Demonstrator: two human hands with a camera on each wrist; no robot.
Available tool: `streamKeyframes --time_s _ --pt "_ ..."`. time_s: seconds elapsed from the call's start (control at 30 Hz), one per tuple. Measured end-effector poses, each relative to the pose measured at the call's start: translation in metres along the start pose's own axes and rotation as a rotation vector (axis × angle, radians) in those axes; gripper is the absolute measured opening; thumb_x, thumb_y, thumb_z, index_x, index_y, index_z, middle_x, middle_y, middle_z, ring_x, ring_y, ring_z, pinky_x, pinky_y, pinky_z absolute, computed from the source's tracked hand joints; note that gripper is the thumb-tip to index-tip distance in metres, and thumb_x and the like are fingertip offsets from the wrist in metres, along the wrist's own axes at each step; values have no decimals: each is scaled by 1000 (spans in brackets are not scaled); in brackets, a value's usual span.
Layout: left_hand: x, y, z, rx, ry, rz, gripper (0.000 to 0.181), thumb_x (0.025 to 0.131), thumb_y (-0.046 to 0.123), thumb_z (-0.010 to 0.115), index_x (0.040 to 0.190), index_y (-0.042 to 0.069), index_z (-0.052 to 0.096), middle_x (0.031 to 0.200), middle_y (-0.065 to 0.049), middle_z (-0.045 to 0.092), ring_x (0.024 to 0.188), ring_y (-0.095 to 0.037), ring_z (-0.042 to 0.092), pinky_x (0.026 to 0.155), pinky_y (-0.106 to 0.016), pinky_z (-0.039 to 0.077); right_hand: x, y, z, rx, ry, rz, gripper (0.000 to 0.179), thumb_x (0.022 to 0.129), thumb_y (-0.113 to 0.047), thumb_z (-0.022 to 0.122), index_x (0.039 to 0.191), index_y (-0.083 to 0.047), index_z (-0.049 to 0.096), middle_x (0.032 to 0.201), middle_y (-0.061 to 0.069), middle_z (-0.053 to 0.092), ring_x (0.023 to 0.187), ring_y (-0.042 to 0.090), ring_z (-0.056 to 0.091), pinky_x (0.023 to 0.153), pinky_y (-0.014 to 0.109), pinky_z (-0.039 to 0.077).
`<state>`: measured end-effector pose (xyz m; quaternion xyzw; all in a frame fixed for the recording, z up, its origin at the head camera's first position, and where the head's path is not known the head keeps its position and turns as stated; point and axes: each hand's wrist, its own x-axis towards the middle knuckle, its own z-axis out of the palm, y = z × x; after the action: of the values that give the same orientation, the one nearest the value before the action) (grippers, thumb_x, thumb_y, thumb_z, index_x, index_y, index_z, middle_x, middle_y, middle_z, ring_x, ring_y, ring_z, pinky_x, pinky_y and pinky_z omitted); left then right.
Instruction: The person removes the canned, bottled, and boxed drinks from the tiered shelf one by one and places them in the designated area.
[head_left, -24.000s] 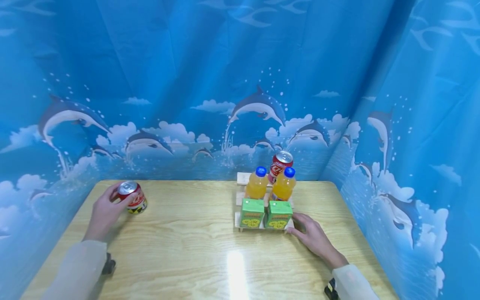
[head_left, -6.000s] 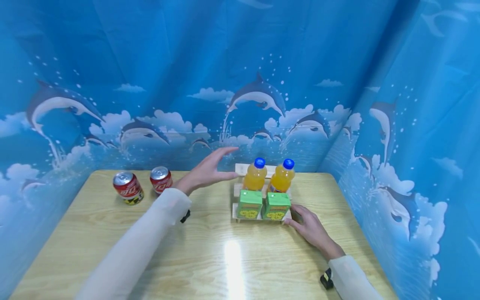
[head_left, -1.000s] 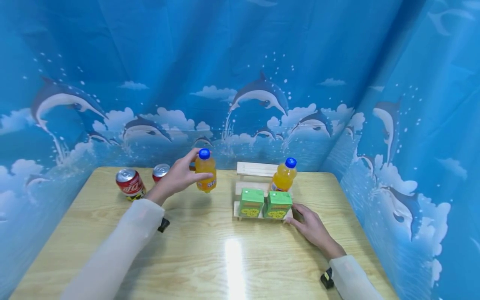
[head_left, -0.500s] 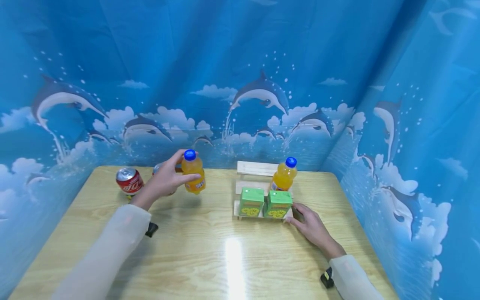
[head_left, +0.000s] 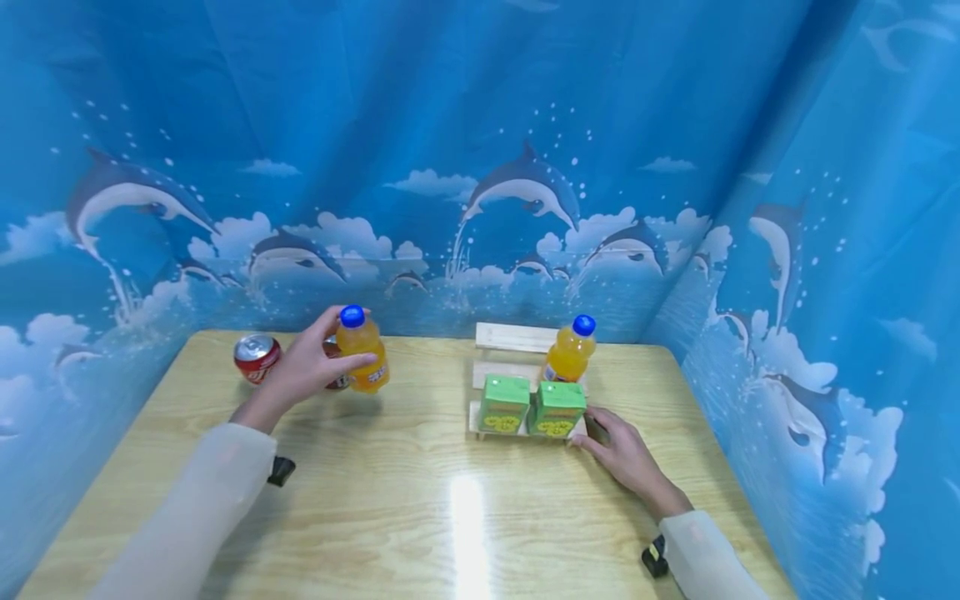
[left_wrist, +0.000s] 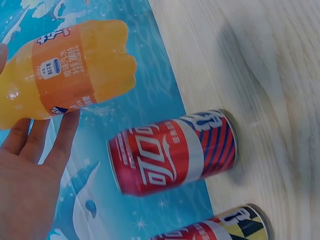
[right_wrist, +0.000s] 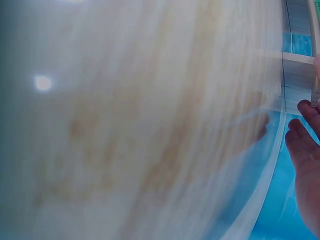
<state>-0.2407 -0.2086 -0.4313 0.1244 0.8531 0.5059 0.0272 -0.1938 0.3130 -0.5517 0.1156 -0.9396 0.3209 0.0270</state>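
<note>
Orange bottle (head_left: pixel 363 340) has moved toward nine o'clock, gripped by left hand (head_left: pixel 303 368); right hand (head_left: pixel 624 452) pinches rack (head_left: pixel 517 337), steadying it, I judge.

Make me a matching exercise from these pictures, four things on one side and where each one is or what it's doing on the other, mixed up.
Things:
1. left hand
2. green cartons
3. red cans
4. right hand

Places and states:
A. touching the right end of the wooden rack
B. standing on the table
C. holding an orange drink bottle
D. standing at the front of the rack

Pairs: 1-C, 2-D, 3-B, 4-A
</note>
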Motion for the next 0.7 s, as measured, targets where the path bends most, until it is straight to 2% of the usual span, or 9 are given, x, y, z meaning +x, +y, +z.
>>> streamKeyframes --time_s 0.17,0.23,0.47,0.53,0.7 --pt "-7 -7 -8 27 18 -28 76 99 40 82 162 22 43 152 -21 57 122 -47 70 84 -51 69 0 0 0 1 -2 -1 62 98 -29 83 150 -1 62 152 24 64 143 47 59 119 64 48" --pt "-10 -9 -12 34 24 -37 77 99 41 82 163 22 44 152 -21 57 121 -47 70 82 -52 69 0 0 0 0 0 -2 62 98 -28 83 149 -1 62 152 24 64 142 47 60 119 64 49" --pt "-18 -17 -23 62 36 -57 80 100 46 80 165 18 42 158 -21 55 140 -46 58 107 -65 58 0 2 0 -6 5 -13 61 98 -28 83 149 -1 63 151 23 65 141 47 61 117 64 50" --pt "-22 -20 -26 72 38 -69 81 100 47 80 165 17 42 158 -22 55 140 -47 58 107 -66 58 0 2 0 -5 5 -18 61 98 -28 84 149 -1 63 151 23 65 141 46 61 117 64 50" --pt "-31 -25 -34 105 45 -102 83 100 53 77 166 19 40 156 -22 55 133 -45 62 101 -57 63 0 1 0 1 0 -18 61 98 -28 84 148 -1 64 151 23 65 141 46 61 117 64 50"
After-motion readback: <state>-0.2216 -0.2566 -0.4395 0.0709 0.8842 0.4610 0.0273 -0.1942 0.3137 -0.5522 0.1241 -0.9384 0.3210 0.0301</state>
